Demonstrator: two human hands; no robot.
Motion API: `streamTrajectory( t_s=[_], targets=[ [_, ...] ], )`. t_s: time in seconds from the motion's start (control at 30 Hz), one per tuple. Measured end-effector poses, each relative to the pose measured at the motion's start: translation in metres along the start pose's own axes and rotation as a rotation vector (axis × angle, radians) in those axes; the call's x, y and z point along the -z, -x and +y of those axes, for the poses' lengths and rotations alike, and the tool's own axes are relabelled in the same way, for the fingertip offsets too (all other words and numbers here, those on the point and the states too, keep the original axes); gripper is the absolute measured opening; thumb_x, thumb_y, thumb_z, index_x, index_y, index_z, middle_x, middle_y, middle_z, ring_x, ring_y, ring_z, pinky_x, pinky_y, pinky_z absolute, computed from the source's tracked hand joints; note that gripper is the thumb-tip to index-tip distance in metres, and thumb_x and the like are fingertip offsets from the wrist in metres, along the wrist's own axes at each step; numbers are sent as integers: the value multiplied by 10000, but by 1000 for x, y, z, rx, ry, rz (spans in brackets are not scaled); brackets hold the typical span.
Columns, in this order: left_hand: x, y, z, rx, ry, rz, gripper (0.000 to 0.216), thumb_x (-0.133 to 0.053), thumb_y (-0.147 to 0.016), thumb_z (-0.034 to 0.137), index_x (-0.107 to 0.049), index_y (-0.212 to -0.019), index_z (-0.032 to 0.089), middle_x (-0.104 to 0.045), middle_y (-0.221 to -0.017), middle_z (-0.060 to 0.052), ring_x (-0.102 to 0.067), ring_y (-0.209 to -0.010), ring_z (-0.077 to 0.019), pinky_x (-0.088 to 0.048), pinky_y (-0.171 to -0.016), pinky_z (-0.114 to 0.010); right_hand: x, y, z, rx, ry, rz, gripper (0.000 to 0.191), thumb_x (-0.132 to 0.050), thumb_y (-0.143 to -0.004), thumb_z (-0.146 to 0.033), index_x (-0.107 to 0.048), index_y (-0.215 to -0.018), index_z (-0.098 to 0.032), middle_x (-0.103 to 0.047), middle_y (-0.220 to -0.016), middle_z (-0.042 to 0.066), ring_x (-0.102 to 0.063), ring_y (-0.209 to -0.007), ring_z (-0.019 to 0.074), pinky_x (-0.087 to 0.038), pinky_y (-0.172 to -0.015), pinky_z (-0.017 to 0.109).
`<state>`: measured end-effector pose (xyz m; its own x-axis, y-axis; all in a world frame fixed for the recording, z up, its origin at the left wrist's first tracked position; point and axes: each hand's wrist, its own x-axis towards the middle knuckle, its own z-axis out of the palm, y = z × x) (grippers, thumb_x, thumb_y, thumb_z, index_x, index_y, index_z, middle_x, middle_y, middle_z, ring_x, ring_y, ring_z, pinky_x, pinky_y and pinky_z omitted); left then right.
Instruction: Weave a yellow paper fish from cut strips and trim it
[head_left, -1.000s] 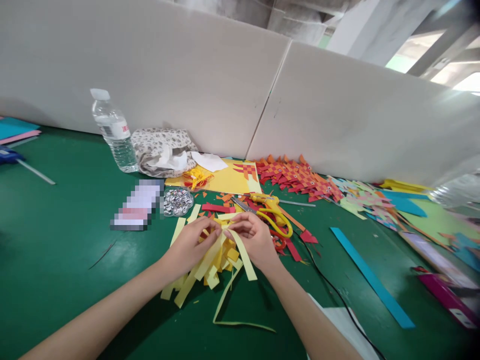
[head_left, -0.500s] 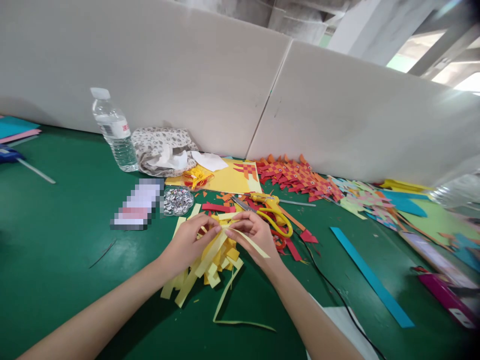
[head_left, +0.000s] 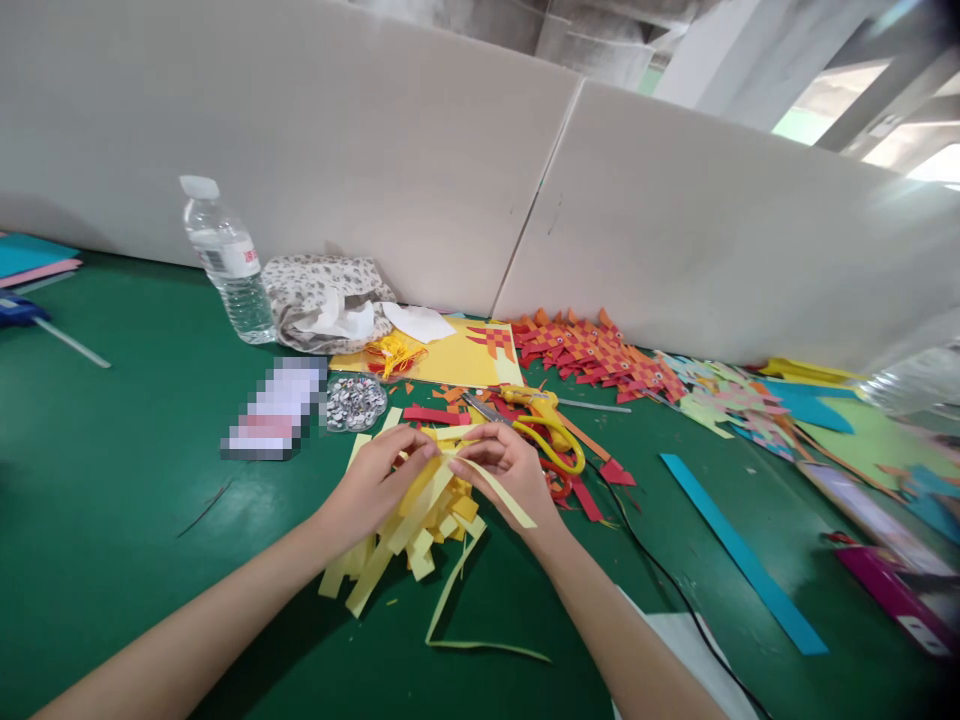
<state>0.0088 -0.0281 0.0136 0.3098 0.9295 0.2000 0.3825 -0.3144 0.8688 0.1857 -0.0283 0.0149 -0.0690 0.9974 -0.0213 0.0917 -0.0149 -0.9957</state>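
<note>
Inspected from left to right. Found left hand (head_left: 375,490) with thumb and fingers apparently pinching the upper edge of the yellow strips (head_left: 427,515), contact partly hidden. Noted yellow strips fanning from there toward seven o'clock. Found pale strip (head_left: 499,488) leaving the gap between both sets of fingertips, long axis toward four o'clock, crossing the palm side of the right hand (head_left: 526,475). Judged nearer to right hand, with one end grasped between thumb and fingers. Recorded at two o'clock from right hand: scissors (head_left: 576,458), yellow handle nearest
</note>
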Motion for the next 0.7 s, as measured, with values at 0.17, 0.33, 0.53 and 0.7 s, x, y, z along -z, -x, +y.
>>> streamTrajectory(
  t_s=[0.17, 0.33, 0.53, 0.7],
  targets=[
    [-2, 0, -3, -32, -65, -61, 208, -438, -882, 307, -594, -794, 201, -612, -774, -13, -551, -728, -144, -416, -627, -267, 0, -1, 2, 6, -24, -17, 395, -794, -544, -307, -558, -842, -200, -682, -705, -1, -657, -674, 155, -521, -667, 270],
    [-2, 0, -6, -62, -69, -68, 192, -433, -882, 299, -596, -834, 209, -619, -821, -23, -557, -747, -146, -430, -629, -269, -1, -1, 3, -1, -8, -7, 404, -795, -538, -295, -554, -848, -199, -678, -694, 2, -660, -667, 165, -532, -665, 284],
    [-2, 1, -6, -89, -70, -60, 193, -429, -884, 291, -597, -830, 210, -623, -820, -23, -562, -747, -145, -440, -633, -270, -1, -1, 3, 7, 6, 2, 394, -788, -543, -296, -557, -848, -202, -683, -697, 2, -666, -664, 168, -537, -663, 289],
    [-3, 1, -8, -92, -67, -59, 189, -433, -882, 289, -599, -839, 209, -623, -829, -22, -562, -760, -146, -445, -655, -276, 0, -2, 4, 11, -1, -2, 392, -791, -544, -277, -558, -849, -199, -695, -706, 6, -671, -669, 167, -533, -652, 277]
  ],
)
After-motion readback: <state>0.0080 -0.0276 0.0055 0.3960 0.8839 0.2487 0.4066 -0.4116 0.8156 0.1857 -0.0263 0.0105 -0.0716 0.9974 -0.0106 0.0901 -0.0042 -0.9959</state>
